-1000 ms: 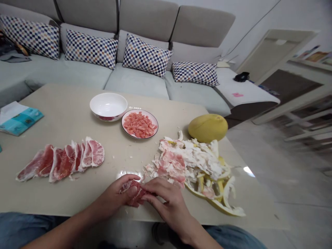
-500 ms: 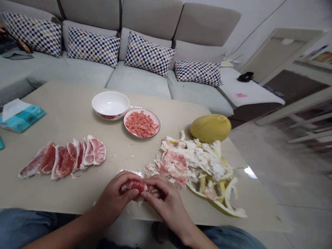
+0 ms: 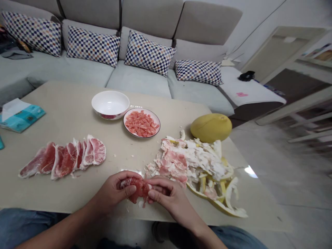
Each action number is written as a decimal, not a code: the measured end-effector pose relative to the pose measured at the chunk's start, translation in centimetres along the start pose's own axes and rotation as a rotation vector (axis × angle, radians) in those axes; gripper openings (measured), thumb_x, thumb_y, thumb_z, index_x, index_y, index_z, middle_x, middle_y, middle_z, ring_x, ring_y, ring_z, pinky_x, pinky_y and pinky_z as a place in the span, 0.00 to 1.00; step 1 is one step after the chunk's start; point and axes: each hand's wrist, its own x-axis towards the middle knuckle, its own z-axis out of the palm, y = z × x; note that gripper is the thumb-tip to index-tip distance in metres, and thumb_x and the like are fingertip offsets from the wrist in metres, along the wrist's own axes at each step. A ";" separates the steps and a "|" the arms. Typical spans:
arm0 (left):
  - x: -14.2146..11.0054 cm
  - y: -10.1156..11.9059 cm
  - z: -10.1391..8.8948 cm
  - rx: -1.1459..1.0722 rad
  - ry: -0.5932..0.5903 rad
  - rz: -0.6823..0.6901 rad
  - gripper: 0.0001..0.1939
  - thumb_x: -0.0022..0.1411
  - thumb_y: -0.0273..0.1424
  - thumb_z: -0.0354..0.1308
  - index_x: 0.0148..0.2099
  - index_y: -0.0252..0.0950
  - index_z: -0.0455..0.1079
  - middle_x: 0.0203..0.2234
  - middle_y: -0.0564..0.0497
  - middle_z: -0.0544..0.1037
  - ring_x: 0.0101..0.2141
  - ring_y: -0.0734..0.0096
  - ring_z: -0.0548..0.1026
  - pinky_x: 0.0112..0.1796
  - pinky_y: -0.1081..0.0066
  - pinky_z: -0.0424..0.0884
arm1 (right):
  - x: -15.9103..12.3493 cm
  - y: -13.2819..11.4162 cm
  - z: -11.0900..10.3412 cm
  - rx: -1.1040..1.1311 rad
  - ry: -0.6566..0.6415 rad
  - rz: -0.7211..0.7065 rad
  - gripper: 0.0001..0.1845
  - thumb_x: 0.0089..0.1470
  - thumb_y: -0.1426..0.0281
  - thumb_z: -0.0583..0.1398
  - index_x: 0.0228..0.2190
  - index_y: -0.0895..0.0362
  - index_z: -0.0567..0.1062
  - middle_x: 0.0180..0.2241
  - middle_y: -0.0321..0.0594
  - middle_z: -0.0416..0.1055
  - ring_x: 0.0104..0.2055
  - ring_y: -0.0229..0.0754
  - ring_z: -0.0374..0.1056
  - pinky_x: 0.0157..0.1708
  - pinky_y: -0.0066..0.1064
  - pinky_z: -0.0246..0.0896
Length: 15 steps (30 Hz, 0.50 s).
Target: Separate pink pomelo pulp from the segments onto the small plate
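Observation:
Just above the table's near edge, my left hand (image 3: 114,190) is closed around a red pomelo segment (image 3: 137,189), its thumb lying along the front. My right hand (image 3: 168,197) pinches the segment's right end between thumb and fingers. Red flesh shows between the hands, and a strip hangs from its lower side. To the left, several pomelo segments (image 3: 68,157) lie in an overlapping row. Beyond the hands, a dark-rimmed plate (image 3: 157,128) carries small pieces of peeled red flesh (image 3: 142,123).
A white bowl (image 3: 110,102) stands behind the plate. A whole yellow pomelo (image 3: 211,128) sits at the table's right, behind a heap of peel and membrane (image 3: 197,162). At the far left is a blue tissue pack (image 3: 23,116). A sofa (image 3: 140,84) runs behind the table (image 3: 77,121).
My right hand has shifted slightly right and down with the segment's end. More red flesh is exposed between my hands, with a loose strip hanging below.

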 end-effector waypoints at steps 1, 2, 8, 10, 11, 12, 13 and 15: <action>0.0 0.2 -0.1 -0.040 -0.027 -0.034 0.19 0.58 0.39 0.62 0.49 0.36 0.71 0.34 0.47 0.79 0.35 0.65 0.75 0.35 0.69 0.70 | 0.1 0.0 -0.2 0.055 -0.040 0.023 0.20 0.48 0.59 0.67 0.42 0.56 0.79 0.29 0.38 0.76 0.29 0.38 0.72 0.33 0.30 0.69; 0.0 0.3 -0.2 -0.076 -0.052 -0.067 0.19 0.58 0.39 0.62 0.50 0.36 0.70 0.33 0.47 0.79 0.34 0.66 0.75 0.34 0.69 0.69 | 0.2 0.0 -0.4 0.096 -0.073 0.039 0.20 0.48 0.59 0.67 0.42 0.56 0.79 0.28 0.38 0.76 0.28 0.38 0.72 0.32 0.30 0.69; 0.0 1.2 -0.7 -0.176 -0.139 -0.210 0.19 0.57 0.39 0.63 0.48 0.34 0.71 0.29 0.49 0.77 0.26 0.73 0.71 0.33 0.68 0.69 | 0.5 0.1 -1.2 0.261 -0.211 0.132 0.20 0.45 0.59 0.69 0.37 0.59 0.79 0.25 0.38 0.76 0.24 0.35 0.70 0.25 0.26 0.67; 0.1 1.3 -0.8 -0.250 -0.172 -0.243 0.19 0.55 0.38 0.65 0.47 0.34 0.72 0.30 0.49 0.77 0.26 0.74 0.71 0.34 0.68 0.69 | 0.5 0.3 -1.4 0.339 -0.246 0.184 0.19 0.45 0.60 0.70 0.36 0.60 0.79 0.24 0.37 0.75 0.22 0.33 0.70 0.23 0.24 0.66; 0.1 1.3 -0.8 -0.290 -0.190 -0.258 0.19 0.55 0.38 0.65 0.47 0.34 0.72 0.31 0.49 0.77 0.27 0.74 0.72 0.35 0.68 0.69 | 0.5 0.4 -1.5 0.376 -0.257 0.214 0.19 0.45 0.61 0.70 0.36 0.60 0.79 0.24 0.37 0.75 0.22 0.33 0.70 0.23 0.23 0.66; 0.1 1.3 -0.8 -0.329 -0.204 -0.271 0.19 0.55 0.37 0.66 0.47 0.34 0.72 0.32 0.49 0.77 0.28 0.74 0.72 0.35 0.68 0.69 | 0.5 0.5 -1.5 0.411 -0.266 0.244 0.19 0.45 0.61 0.70 0.37 0.60 0.78 0.24 0.38 0.76 0.23 0.33 0.71 0.24 0.23 0.66; 0.2 1.4 -0.7 -0.364 -0.212 -0.284 0.18 0.55 0.37 0.66 0.46 0.34 0.72 0.32 0.48 0.77 0.28 0.74 0.72 0.36 0.68 0.69 | 0.5 0.6 -1.5 0.443 -0.269 0.266 0.19 0.45 0.62 0.70 0.37 0.61 0.78 0.25 0.38 0.76 0.24 0.34 0.72 0.25 0.23 0.67; 0.2 1.4 -0.7 -0.416 -0.205 -0.302 0.16 0.55 0.35 0.66 0.45 0.34 0.72 0.33 0.48 0.76 0.28 0.74 0.73 0.36 0.69 0.69 | 0.6 0.8 -1.4 0.487 -0.258 0.284 0.20 0.46 0.61 0.70 0.37 0.61 0.77 0.26 0.40 0.76 0.25 0.35 0.73 0.25 0.23 0.67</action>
